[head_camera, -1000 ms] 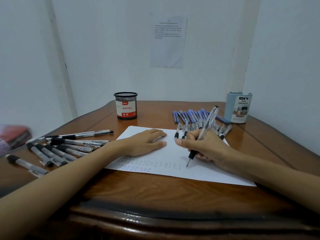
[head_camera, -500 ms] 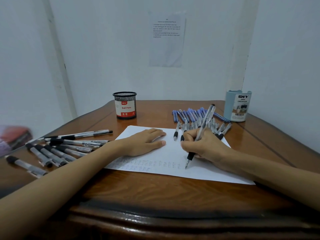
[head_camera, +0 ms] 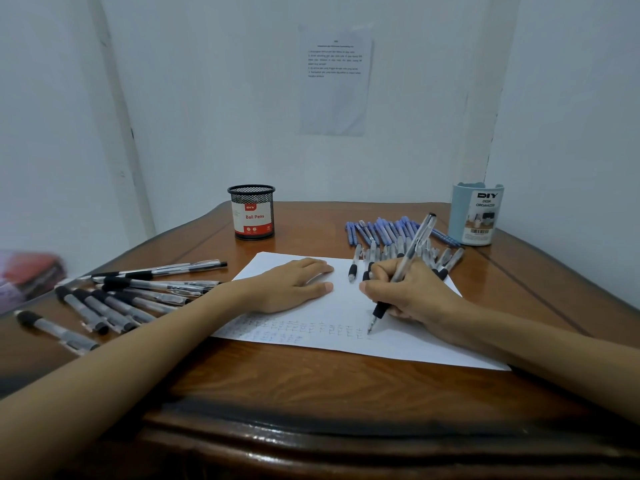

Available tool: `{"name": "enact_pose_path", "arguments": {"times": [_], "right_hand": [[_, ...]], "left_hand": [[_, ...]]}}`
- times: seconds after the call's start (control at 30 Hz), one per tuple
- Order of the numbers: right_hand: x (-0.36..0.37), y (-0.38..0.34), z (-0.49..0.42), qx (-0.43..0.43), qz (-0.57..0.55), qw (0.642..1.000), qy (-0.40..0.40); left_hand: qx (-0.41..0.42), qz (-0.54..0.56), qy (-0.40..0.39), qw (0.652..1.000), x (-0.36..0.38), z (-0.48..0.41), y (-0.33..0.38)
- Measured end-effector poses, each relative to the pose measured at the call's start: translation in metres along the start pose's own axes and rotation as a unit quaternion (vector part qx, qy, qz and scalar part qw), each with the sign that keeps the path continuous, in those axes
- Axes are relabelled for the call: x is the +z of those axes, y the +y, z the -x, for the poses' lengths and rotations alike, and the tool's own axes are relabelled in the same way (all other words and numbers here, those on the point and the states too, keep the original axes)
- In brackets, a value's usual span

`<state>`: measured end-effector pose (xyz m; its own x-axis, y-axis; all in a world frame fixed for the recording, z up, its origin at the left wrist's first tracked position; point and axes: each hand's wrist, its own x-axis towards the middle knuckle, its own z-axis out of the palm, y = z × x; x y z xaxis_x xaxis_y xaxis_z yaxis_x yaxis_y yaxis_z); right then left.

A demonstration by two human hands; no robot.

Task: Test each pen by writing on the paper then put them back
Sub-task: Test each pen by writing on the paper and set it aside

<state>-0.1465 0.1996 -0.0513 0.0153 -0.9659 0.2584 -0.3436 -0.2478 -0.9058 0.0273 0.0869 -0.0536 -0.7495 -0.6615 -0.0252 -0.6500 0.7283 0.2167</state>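
**Writing test under way**

My right hand (head_camera: 408,292) grips a clear pen (head_camera: 414,242), its tip touching the white paper (head_camera: 398,344) beside rows of scribbles (head_camera: 304,329). My left hand (head_camera: 294,285) lies flat on the sheet, fingers straight. Black-grip pens (head_camera: 114,299) lie leftward; farther back, blue pens (head_camera: 384,230), a mesh pen cup (head_camera: 251,212) and a desk organizer (head_camera: 477,214).

We've open table (head_camera: 311,226) btwn mesh cup (head_camera: 251,213) & blue pens (head_camera: 381,230); black pens (head_camera: 131,296) clutter L side, organizer (head_camera: 478,216) blocks R corner.
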Motion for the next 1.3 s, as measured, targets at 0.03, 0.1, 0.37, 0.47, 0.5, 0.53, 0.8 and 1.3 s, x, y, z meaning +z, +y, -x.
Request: {"name": "enact_pose_path", "arguments": {"times": [0.03, 0.1, 0.37, 0.47, 0.5, 0.53, 0.8, 1.3], "right_hand": [[0.000, 0.000, 0.000, 0.001, 0.000, 1.000, -0.001], [0.000, 0.000, -0.001, 0.004, 0.001, 1.000, 0.001], [-0.001, 0.000, -0.001, -0.005, 0.002, 1.000, 0.002], [0.000, 0.001, -0.001, -0.012, 0.003, 1.000, 0.010], [0.000, 0.001, -0.002, -0.015, 0.006, 1.000, 0.014], [0.000, 0.002, -0.002, -0.018, 0.010, 1.000, 0.018], [0.001, 0.002, -0.002, -0.020, 0.029, 0.999, 0.029], [-0.005, -0.009, -0.002, 0.019, -0.027, 0.999, 0.025]], "left_hand": [[0.000, 0.000, 0.000, 1.000, 0.000, 0.000, 0.000], [0.000, -0.001, -0.001, 1.000, 0.000, 0.000, 0.000], [-0.001, -0.003, -0.003, 1.000, 0.000, 0.000, 0.001], [0.000, -0.005, -0.002, 1.000, -0.001, -0.001, 0.001], [0.001, -0.005, -0.002, 1.000, 0.000, -0.001, 0.000], [0.001, -0.006, -0.002, 1.000, 0.000, 0.000, 0.000], [0.004, -0.001, 0.000, 1.000, 0.000, 0.000, -0.002], [0.019, 0.007, 0.027, 0.999, -0.004, 0.001, -0.004]]}}
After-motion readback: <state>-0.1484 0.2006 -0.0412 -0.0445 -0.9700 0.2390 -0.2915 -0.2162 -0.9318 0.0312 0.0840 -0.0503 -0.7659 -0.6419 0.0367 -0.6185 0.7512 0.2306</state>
